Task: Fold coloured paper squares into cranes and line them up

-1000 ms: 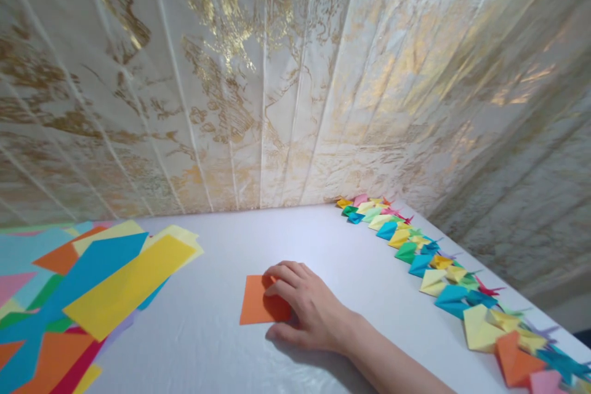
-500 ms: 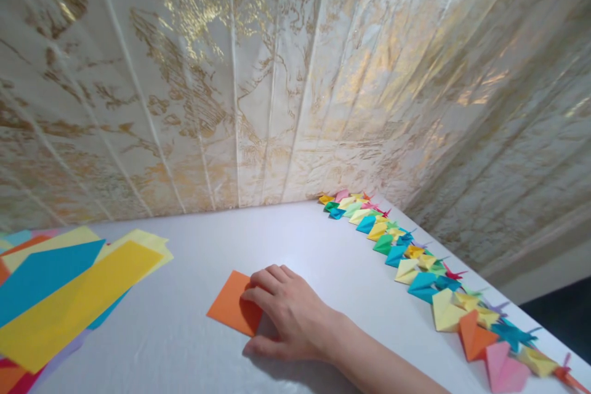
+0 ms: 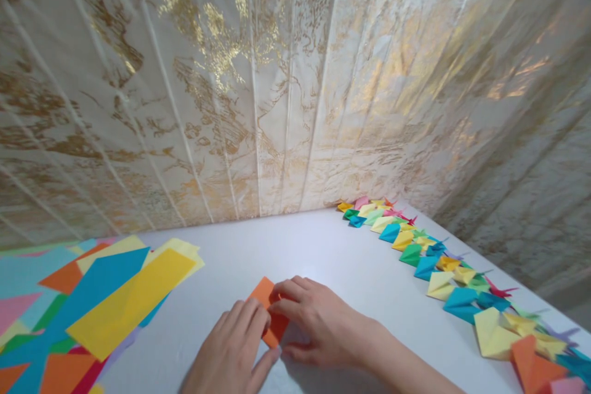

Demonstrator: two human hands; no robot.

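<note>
- Orange paper (image 3: pixel 261 290) on the white worktop (image 3: pixel 272 246), near side, between the hands and partly covered by them
- Left hand (image 3: pixel 233 345): fingers curled at the paper's left edge; grip apart, thumb away from the fingers
- Right hand (image 3: pixel 330 325): fingertips over the paper's right part; grip apart, thumb toward the near side
- Loose coloured sheets (image 3: pixel 132 303) overlapping at left
- Folded paper pieces (image 3: pixel 410 254), many colours, in a long band along the right edge
- Gold-patterned covering (image 3: pixel 221 117) behind the far edge

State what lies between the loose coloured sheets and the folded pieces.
In the head view, orange paper, left hand and right hand touching it, and white tabletop.
</note>
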